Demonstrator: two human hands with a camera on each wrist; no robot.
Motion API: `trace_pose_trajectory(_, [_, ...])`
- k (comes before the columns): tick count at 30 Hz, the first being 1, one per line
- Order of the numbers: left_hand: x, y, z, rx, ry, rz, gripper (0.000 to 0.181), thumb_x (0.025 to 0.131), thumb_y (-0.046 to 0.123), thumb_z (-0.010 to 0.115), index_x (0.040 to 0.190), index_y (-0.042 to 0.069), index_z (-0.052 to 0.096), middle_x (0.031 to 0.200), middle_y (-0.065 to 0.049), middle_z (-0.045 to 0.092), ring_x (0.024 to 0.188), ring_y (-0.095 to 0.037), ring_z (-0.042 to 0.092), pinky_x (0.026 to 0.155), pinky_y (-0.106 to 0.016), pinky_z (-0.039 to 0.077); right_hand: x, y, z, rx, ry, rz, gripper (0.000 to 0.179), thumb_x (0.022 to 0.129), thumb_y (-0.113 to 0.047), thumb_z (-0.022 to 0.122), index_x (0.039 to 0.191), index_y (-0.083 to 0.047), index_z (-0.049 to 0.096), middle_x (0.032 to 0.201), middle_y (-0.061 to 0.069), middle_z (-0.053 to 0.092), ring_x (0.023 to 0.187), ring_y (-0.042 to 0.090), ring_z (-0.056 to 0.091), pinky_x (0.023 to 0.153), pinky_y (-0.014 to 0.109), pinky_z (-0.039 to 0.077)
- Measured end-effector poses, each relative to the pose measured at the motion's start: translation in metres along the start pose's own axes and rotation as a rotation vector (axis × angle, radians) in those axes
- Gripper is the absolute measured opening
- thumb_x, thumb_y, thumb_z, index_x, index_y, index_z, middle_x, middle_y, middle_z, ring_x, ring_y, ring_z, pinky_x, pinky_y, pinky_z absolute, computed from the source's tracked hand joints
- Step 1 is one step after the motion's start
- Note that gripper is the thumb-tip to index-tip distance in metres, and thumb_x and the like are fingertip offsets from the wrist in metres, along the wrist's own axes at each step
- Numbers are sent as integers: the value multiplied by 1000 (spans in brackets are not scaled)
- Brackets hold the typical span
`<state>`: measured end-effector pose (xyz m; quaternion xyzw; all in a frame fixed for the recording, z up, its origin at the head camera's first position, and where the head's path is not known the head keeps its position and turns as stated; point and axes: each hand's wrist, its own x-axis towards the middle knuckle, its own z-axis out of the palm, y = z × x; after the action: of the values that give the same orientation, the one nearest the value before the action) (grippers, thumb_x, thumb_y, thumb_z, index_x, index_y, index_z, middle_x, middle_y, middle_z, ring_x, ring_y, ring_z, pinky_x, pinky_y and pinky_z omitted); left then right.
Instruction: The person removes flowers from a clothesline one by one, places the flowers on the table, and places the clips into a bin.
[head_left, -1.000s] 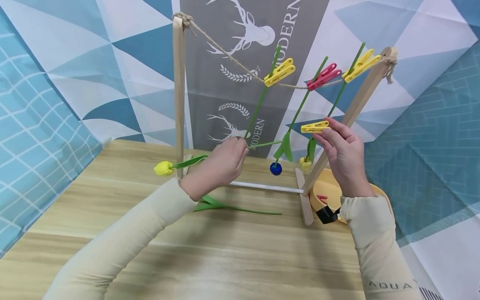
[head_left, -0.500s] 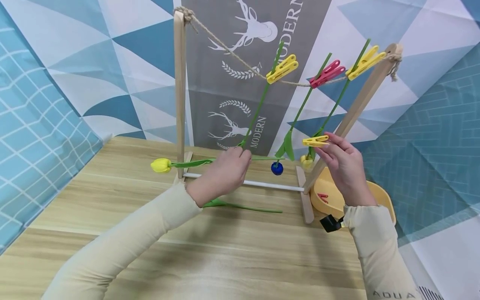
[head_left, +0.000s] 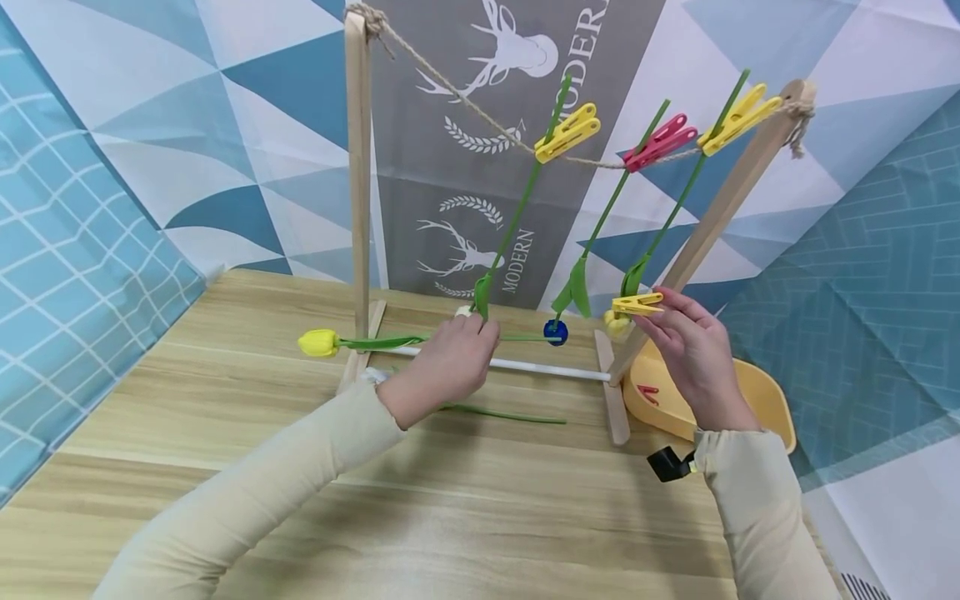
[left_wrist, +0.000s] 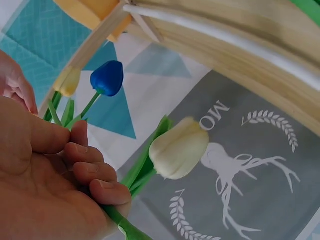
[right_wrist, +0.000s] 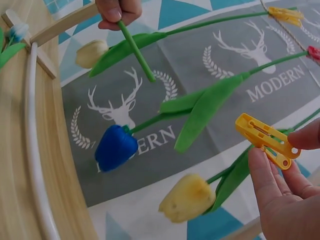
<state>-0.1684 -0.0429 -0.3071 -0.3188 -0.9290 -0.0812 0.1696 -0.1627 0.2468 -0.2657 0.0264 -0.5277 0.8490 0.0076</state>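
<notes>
My left hand [head_left: 453,358] grips the green stem of a yellow tulip [head_left: 318,342], which lies nearly level with its bloom to the left. Between thumb and fingers, my right hand [head_left: 690,350] pinches a yellow clothespin [right_wrist: 267,139] near the right post. Three tulips hang bloom-down from a twine line: a white tulip [left_wrist: 179,148] just behind my left hand, a blue tulip [right_wrist: 116,148] in the middle, and a pale yellow tulip [right_wrist: 187,198] close to my right hand. Two yellow clothespins and a red clothespin [head_left: 658,143] clip their stems to the twine [head_left: 457,96].
Wooden posts [head_left: 358,183] carry the twine, joined low down by a white rod [head_left: 551,367]. Another tulip stem [head_left: 517,415] lies on the wooden table [head_left: 465,517], its bloom partly behind my left arm. A yellow tray [head_left: 757,396] with a red clothespin stands at the right.
Both hands have come down, the right one also slightly toward me with its clothespin. The held yellow tulip has swung to nearly level, and the hanging white bloom now shows past my left hand.
</notes>
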Motion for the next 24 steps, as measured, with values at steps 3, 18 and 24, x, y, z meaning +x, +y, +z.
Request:
trace_pose_trajectory(3, [-2,0,4,-7,-27,-2,15,97,12,43,90,3,52,77,-10,54,68,-25,53,58,-37,43,-2,2,-7,23,6,6,22,89,2,56,110,-4,60,116,6,53,96,14,65,84,24,52])
trace_pose_trajectory(18, [-19,1,35,-64,-68,-26,12,95,9,43,90,2,51,82,-12,53,81,-28,53,69,-41,44,-7,13,-43,118,56,74,23,89,5,54,105,-6,65,110,3,60,97,16,67,83,27,53])
trace_pose_trajectory(24, [-23,4,41,-86,-143,-76,17,99,13,40,94,2,52,86,-12,54,82,-27,54,69,-40,46,-10,18,-55,170,68,85,22,90,7,51,105,-3,63,105,5,62,95,19,68,83,29,53])
